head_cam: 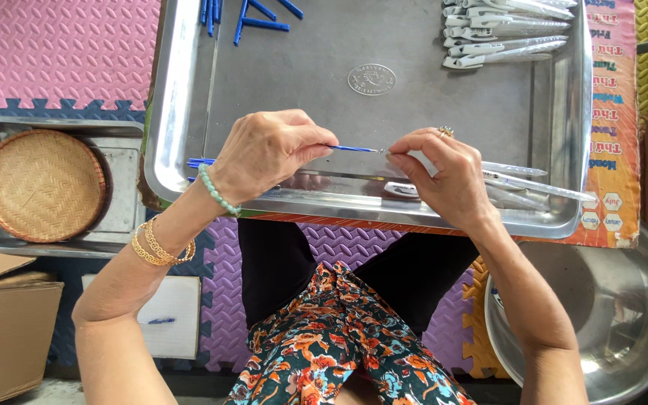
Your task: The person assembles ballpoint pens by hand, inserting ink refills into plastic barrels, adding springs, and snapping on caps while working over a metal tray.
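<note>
Blue refill (354, 148) pinched in the left hand (264, 154) points toward the right hand (444, 176), closed on a clear pen barrel (519, 169) over the steel tray (181, 97). Spare refills (253, 15) and finished-looking pens (504, 34) lie beyond; several seem left.

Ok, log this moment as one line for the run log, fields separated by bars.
left hand: pinching blue refill | right hand: at refill tip, holding clear pen barrels | surface: steel tray | nearby: woven basket
</note>
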